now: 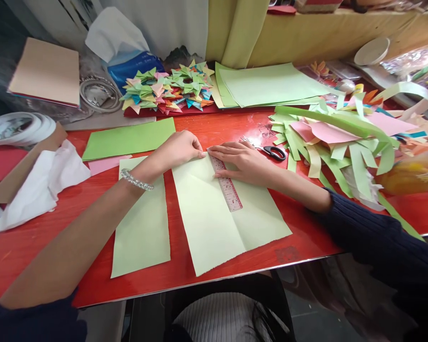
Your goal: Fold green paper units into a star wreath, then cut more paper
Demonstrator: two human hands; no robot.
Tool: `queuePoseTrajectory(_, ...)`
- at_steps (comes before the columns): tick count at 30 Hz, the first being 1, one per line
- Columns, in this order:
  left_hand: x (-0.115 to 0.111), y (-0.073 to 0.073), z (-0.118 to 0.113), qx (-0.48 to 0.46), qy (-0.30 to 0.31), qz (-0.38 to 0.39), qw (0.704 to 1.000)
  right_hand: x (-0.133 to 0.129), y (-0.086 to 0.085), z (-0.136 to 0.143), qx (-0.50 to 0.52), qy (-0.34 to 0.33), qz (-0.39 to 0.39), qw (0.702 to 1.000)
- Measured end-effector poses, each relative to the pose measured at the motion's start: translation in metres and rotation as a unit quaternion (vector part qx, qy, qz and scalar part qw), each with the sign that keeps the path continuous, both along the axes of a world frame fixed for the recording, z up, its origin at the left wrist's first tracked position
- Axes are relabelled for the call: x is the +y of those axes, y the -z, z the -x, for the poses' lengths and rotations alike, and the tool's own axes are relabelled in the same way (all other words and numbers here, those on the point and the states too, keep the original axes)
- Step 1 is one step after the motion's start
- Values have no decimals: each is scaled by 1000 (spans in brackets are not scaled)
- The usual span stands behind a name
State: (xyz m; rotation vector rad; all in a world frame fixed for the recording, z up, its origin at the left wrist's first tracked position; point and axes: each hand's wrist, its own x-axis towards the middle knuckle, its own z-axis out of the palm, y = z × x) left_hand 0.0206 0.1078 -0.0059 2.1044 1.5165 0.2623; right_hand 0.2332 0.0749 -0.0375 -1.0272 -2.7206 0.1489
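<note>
A pale green sheet (207, 223) with a crease down its middle lies on the red table. On it rests a short clear ruler (231, 192) with pink markings, slanted along the crease. My right hand (240, 161) is spread over the ruler's upper part, pressing it down. My left hand (185, 148) pinches the sheet's far edge, near the ruler's top end, its fingers curled together. A narrower pale green piece (142, 232) lies to the left, partly under my left forearm. Scissors (274, 152) with black handles lie just beyond my right hand.
Folded bright green paper (128, 139) lies at the back left, near crumpled white tissue (50, 185). Colourful folded-paper rings (167, 88) and stacked green sheets (271, 85) stand along the back. A heap of paper strips (342, 142) covers the right side of the red table (306, 242).
</note>
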Motion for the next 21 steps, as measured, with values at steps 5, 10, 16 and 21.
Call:
queuePoseTrajectory(5,0,0,1,-5,2,-3,1000,0,1,-1,-1,-2,-3,1000)
queuePoseTrajectory(10,0,-1,0,-5,0,-2,1000,0,1,-1,-3,-4,-5,1000)
queuePoseTrajectory(16,-1,-1,-1,-10,-3,5,1000,-3,0,0,-7,7,1,1000)
queuePoseTrajectory(21,1,-12,5,41,8,24,999,-2,0,0,-11,8,0,1000)
